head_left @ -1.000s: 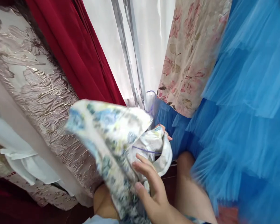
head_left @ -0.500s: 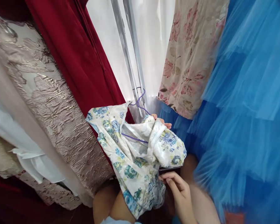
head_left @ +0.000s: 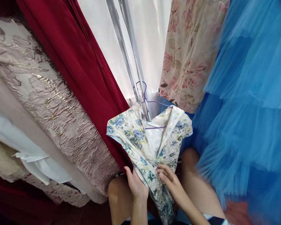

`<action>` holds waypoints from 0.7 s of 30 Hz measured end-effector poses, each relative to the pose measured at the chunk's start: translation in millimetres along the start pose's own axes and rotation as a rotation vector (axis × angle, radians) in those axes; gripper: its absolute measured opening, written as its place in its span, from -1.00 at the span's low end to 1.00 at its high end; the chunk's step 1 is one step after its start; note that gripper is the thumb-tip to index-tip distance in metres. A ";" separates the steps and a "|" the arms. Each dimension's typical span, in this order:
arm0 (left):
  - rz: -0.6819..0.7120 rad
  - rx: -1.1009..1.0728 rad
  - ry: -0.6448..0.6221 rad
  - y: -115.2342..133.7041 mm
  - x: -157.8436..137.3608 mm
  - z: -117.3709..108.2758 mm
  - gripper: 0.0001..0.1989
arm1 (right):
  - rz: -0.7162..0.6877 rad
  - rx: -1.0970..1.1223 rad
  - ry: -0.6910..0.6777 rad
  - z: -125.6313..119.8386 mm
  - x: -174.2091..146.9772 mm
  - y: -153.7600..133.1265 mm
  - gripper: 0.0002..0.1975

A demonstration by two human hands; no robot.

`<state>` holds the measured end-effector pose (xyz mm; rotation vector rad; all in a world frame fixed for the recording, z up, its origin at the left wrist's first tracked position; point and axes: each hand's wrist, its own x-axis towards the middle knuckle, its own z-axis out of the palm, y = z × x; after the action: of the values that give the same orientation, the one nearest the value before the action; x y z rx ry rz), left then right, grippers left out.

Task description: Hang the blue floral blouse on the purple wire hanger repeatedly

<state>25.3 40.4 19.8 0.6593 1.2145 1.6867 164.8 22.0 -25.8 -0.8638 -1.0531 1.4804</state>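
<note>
A white blouse with blue and green flowers and short cap sleeves hangs before me on a purple hanger. Its neckline forms a deep V, and the inside of the back shows through it. My left hand lies along the lower left side of the blouse, thumb stretched away, its other fingers partly hidden behind the cloth. At the point of the V, my right hand has its fingers closed on the front of the blouse. The lower part of the cloth falls in folds between my knees.
Metal poles stand behind the hanger, against a white curtain. To the left hang a dark red cloth and a pinkish brocade garment. At right are a pink-flowered beige garment and blue layered tulle.
The blouse has shifted right and now faces me squarely, its right shoulder spread out. My left hand has left the hanger's right shoulder for the lower left side. My right hand moved slightly up onto the front.
</note>
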 end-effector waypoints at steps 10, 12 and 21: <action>0.033 0.318 -0.155 -20.8 -15.8 -16.1 -0.49 | 0.001 -0.111 0.063 9.6 3.1 -9.5 -0.68; 0.067 0.335 -0.203 -20.4 -16.1 -16.5 -0.50 | -0.068 -0.216 0.062 3.5 7.1 -20.0 -0.70; 0.696 0.528 0.319 -35.7 -19.9 -17.4 -0.56 | -0.218 -0.575 -0.024 -3.9 11.2 -49.0 -0.71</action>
<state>32.7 18.0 -17.9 1.2806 1.8308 2.0970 183.4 35.4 19.0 -1.0843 -1.5753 1.0153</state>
